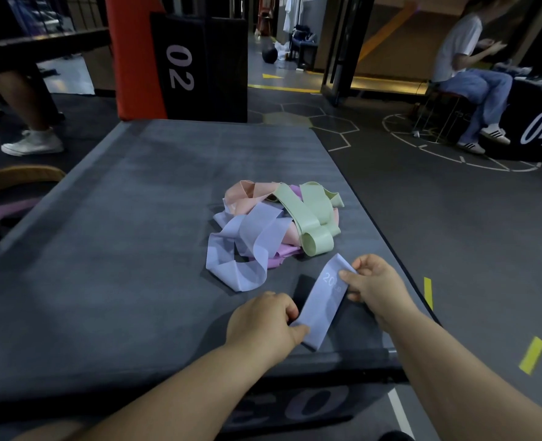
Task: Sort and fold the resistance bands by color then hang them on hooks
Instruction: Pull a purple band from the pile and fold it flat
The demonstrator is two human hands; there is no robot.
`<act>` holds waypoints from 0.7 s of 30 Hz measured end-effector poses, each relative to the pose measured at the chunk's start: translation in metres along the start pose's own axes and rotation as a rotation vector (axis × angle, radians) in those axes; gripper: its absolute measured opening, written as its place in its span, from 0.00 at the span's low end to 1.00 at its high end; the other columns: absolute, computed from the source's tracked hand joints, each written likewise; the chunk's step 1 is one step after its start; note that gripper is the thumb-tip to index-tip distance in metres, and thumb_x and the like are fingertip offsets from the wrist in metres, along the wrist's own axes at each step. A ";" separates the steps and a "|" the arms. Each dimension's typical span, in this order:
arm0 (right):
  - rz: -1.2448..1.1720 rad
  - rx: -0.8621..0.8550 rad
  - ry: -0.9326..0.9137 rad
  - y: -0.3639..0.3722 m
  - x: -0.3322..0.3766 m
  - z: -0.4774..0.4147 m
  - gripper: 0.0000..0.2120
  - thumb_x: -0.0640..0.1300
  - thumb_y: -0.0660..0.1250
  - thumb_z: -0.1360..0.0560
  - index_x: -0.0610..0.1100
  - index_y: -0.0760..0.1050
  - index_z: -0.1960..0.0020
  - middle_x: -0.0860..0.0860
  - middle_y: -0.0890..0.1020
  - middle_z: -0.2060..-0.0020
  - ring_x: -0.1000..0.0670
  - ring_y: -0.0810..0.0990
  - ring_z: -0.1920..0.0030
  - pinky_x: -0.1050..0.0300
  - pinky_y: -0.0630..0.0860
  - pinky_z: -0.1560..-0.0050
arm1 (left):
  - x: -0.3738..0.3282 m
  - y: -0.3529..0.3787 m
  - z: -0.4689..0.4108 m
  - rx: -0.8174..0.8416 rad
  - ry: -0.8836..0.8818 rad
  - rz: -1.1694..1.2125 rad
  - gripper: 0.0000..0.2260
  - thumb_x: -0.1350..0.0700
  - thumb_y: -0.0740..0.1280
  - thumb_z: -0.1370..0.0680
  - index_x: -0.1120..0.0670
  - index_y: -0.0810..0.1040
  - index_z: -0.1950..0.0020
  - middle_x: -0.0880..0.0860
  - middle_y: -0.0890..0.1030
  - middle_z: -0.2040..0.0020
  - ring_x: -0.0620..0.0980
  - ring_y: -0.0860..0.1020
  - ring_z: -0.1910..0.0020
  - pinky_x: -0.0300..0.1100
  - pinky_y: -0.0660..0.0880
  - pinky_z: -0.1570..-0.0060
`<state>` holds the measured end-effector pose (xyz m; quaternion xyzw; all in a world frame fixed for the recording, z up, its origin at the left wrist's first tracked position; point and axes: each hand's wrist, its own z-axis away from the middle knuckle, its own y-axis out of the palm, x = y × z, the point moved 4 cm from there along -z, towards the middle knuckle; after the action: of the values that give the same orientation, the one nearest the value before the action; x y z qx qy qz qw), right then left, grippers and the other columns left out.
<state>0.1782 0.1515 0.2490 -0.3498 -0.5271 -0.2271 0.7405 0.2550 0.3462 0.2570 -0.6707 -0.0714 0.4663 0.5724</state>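
**Held band.** A flattened periwinkle band (322, 308) marked "20 LB" sits at the near right corner of the grey surface (120, 233). It runs diagonally from the near edge toward the right edge. The left grip (263, 316) pinches its near end between thumb and curled fingers. The right grip (374, 288) pinches its far end, next to the printed marking. Whether the band rests on the surface or is held just above it cannot be told.

**Pile.** The unsorted pile (272, 227) lies just beyond the held band, nearer the right edge than the left. It holds a loose periwinkle band (244, 249), a green band (311, 214), a pink band (244, 194) and a purple band (282, 253), all overlapping. A narrow strip of surface separates the pile from the right edge.

**Room.** A broad stretch of surface runs from the pile and the grips to the left edge and to the far edge.

**Surroundings.** A black block marked "02" (180, 68) stands beyond the far edge. Yellow floor tape (532, 354) lies beside the right edge. A seated person (466, 65) is well apart at the right, and white shoes (32, 143) stand off the far left corner.
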 end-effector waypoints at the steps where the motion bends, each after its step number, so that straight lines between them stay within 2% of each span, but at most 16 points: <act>1: -0.012 -0.001 0.007 0.001 0.000 0.000 0.09 0.36 0.69 0.25 0.44 0.69 0.59 0.46 0.78 0.65 0.51 0.74 0.68 0.59 0.75 0.67 | 0.001 0.000 0.000 0.007 -0.006 0.010 0.09 0.42 0.69 0.27 0.44 0.75 0.54 0.42 0.75 0.53 0.43 0.76 0.54 0.38 0.72 0.56; 7: -0.126 0.062 0.080 0.013 0.010 -0.001 0.07 0.35 0.69 0.26 0.43 0.72 0.56 0.44 0.80 0.62 0.48 0.78 0.66 0.56 0.75 0.66 | 0.013 -0.003 -0.001 0.126 -0.106 0.271 0.10 0.44 0.72 0.28 0.47 0.74 0.59 0.44 0.78 0.66 0.43 0.74 0.68 0.39 0.72 0.64; 12: -0.205 0.147 0.094 0.033 0.029 0.007 0.05 0.32 0.67 0.26 0.40 0.74 0.56 0.43 0.81 0.63 0.47 0.78 0.65 0.56 0.76 0.62 | 0.035 -0.016 0.008 0.140 -0.184 0.473 0.10 0.48 0.75 0.31 0.49 0.76 0.60 0.45 0.77 0.69 0.44 0.73 0.69 0.38 0.71 0.64; 16: -0.190 0.169 0.008 0.058 0.044 0.019 0.08 0.32 0.70 0.28 0.43 0.75 0.59 0.46 0.79 0.66 0.49 0.74 0.66 0.57 0.74 0.63 | 0.059 -0.036 0.023 0.086 -0.225 0.506 0.10 0.49 0.76 0.31 0.50 0.76 0.61 0.44 0.77 0.70 0.42 0.72 0.71 0.36 0.69 0.66; 21: -0.090 0.193 -0.142 0.105 0.068 0.043 0.08 0.32 0.71 0.29 0.42 0.76 0.60 0.49 0.81 0.68 0.51 0.78 0.67 0.58 0.75 0.63 | 0.096 -0.066 0.050 0.017 -0.270 0.539 0.10 0.52 0.76 0.30 0.51 0.76 0.62 0.44 0.75 0.73 0.42 0.69 0.74 0.34 0.66 0.69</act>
<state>0.2487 0.2545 0.2925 -0.2678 -0.6128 -0.1830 0.7206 0.3015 0.4635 0.2643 -0.5925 0.0375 0.6871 0.4187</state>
